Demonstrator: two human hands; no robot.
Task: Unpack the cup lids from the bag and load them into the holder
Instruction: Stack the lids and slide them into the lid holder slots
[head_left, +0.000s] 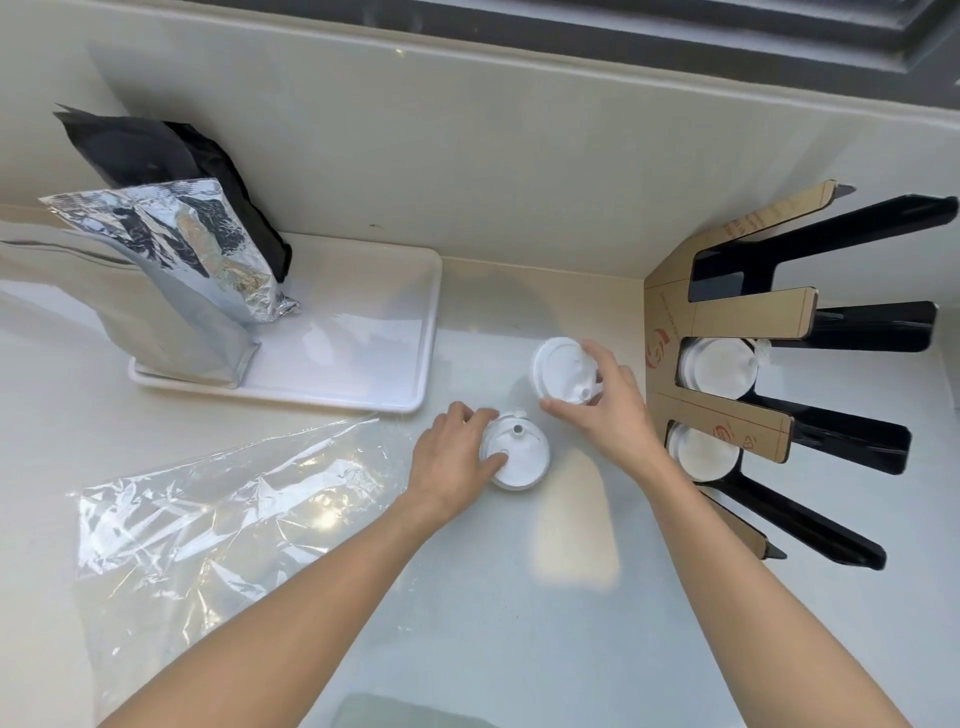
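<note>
Pale glossy counter (519, 597), viewed from above; both bare forearms reach in from the near edge.

Left hand (457, 457): palm down on a short stack of white round plastic cup lids (519, 457) sitting on the counter near its middle. Thumb lies across the top lid, fingers curl over the far rim. Grip closed on the stack.

Right hand (608, 410): holds a second white round plastic lid (558, 369), tilted up on edge so its top faces the camera, raised spout visible. Fingers wrap its right side, thumb along the lower rim. Cannot tell whether it is one lid or several. It sits just beyond the stack, between the stack and the holder, clear of both.

Black slotted lid holder with brown cardboard facing (727, 312) stands at the right edge of the counter. Two of its lower slots carry white lids (719, 371); the upper slot shows only dark interior.

Clear crumpled plastic bag (234, 509) lies flat toward the near left, touching nothing in the hands; looks empty.

White rectangular plastic tray (363, 332) sits at the far left, with a silver foil pouch (176, 280) standing in it and a black pouch (171, 156) leaning behind against the wall.
</note>
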